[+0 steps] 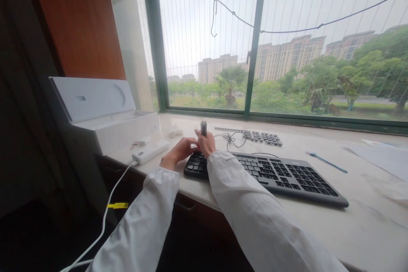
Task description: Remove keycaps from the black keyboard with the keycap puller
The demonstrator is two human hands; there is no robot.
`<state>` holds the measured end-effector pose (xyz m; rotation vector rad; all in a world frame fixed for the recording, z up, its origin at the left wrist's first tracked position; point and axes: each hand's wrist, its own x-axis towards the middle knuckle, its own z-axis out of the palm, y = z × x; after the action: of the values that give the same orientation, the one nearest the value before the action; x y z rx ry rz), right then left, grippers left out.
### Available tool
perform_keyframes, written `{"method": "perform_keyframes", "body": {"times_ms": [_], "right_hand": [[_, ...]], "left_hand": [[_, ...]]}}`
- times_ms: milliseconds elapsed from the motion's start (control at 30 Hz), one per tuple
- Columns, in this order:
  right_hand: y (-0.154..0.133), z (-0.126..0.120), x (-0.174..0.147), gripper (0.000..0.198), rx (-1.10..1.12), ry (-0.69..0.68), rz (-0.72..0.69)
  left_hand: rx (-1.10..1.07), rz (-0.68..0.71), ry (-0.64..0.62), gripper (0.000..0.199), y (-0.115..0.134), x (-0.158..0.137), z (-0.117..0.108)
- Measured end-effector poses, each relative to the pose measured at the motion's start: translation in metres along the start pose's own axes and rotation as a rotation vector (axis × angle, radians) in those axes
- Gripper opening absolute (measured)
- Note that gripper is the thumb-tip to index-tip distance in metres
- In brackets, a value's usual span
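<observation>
My right hand (207, 142) is wrapped round a short black-handled tool (203, 128), held upright over the left end of a black keyboard (306, 195). Its working end is hidden, so I cannot tell its kind. My left hand (181, 149) is close beside it, fingers bent and closed towards the tool's lower part; the fingertips are partly hidden. Keycaps still sit on the keyboard's left part, while many sockets on the right part are bare. Behind it, loose black keycaps (263, 137) lie in rows by a coiled dark cable (230, 138).
An open white box (127, 129) stands at the left, near a white power strip (151, 151) whose cord (106, 208) hangs over the edge. A blue pen-like stick (328, 162) and white papers (382, 159) lie right. A green-framed window (207, 111) rises behind the marble-look counter.
</observation>
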<state>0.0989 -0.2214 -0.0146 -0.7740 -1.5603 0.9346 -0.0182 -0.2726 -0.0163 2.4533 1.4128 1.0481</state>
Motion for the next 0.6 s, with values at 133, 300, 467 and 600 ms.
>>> {"method": "perform_keyframes", "body": {"times_ms": [133, 300, 467, 600], "right_hand": [[-0.0032, -0.0018, -0.0017, 0.040, -0.019, -0.013, -0.022], [-0.0054, -0.0028, -0.0028, 0.040, -0.020, -0.011, -0.028], [-0.0069, -0.0028, -0.0038, 0.040, -0.052, 0.001, -0.027], [-0.0086, -0.0028, -0.0060, 0.040, -0.060, -0.003, -0.055]], "left_hand": [[0.001, -0.050, -0.004, 0.013, 0.0036, 0.0001, -0.0008], [-0.006, -0.021, 0.007, 0.015, 0.0000, -0.0002, 0.0005], [0.004, -0.028, -0.001, 0.016, -0.0005, 0.0000, 0.0011], [0.020, -0.006, 0.014, 0.017, 0.0005, 0.0002, 0.0006]]}}
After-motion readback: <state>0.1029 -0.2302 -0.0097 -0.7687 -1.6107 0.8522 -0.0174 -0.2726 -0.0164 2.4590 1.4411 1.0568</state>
